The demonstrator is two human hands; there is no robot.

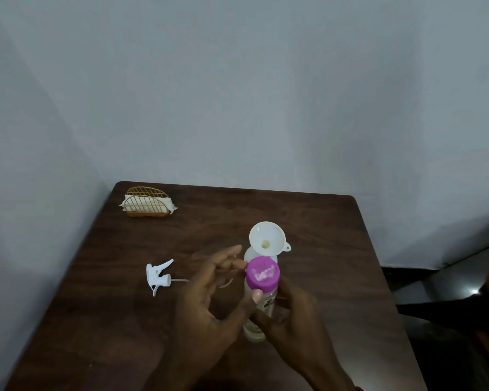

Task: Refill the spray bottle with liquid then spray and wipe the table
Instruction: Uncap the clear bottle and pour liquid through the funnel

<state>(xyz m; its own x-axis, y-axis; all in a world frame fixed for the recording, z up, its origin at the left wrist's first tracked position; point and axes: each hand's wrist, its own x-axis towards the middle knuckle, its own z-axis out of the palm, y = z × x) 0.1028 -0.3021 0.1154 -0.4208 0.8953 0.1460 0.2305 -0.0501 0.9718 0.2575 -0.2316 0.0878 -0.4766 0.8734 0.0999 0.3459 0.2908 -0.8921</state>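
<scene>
The dark wooden table (308,221) stands against a pale wall, and everything here is placed relative to the clear refill bottle (261,314) standing upright near the table's middle.

Far to the left of that bottle and toward the back corner sits a gold wire napkin holder (147,203) with white napkins (171,206) in it. Nearer, to the bottle's left and well apart from it, the white spray trigger head (159,275) lies on its side on the wood, its thin dip tube pointing toward the bottle.

The left hand (206,306) comes in just left of the bottle, its fingers loosely spread; the thumb tip and a fingertip touch the rim of the purple cap (263,274), a narrow pinch around the cap's edge. The cap sits on top of the bottle.

Directly behind the bottle stands the spray bottle (250,253), mostly hidden, with a white funnel (267,238) seated in its open neck.

The right hand (291,314) wraps the bottle's body from the right side, holding it steady on the table.
</scene>
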